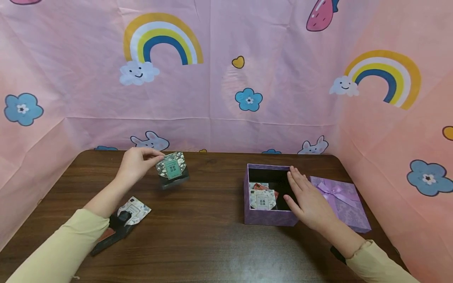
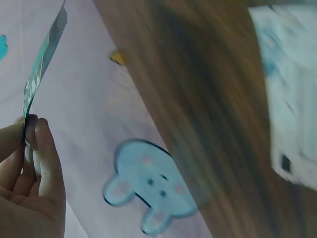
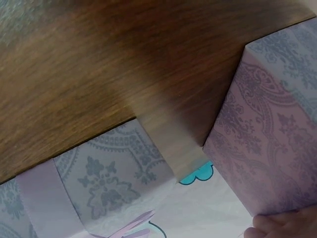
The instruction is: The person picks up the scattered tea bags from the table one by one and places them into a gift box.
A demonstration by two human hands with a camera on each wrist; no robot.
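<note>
My left hand [image 1: 136, 167] pinches the upper left corner of a green, flower-patterned tea sachet [image 1: 172, 169], held above the table. In the left wrist view the same sachet [image 2: 42, 64] appears nearly edge-on between thumb and fingers. My right hand [image 1: 311, 200] rests on the right rim of an open purple box [image 1: 270, 218], fingers straight. In the right wrist view only some fingers [image 3: 285, 225] show, at the edge of the patterned box wall [image 3: 262, 139]. Inside the black-lined box, a white sachet [image 1: 262, 199] stands in front of a red one [image 1: 261, 186] at the left.
Right of the box lies its purple lid [image 1: 341, 204] with a ribbon bow. Near my left forearm are a white sachet [image 1: 136, 210] and a dark packet [image 1: 116, 237] with a reddish part, partly hidden by my sleeve. Printed cloth [image 1: 212, 98] hangs behind the brown table [image 1: 198, 243].
</note>
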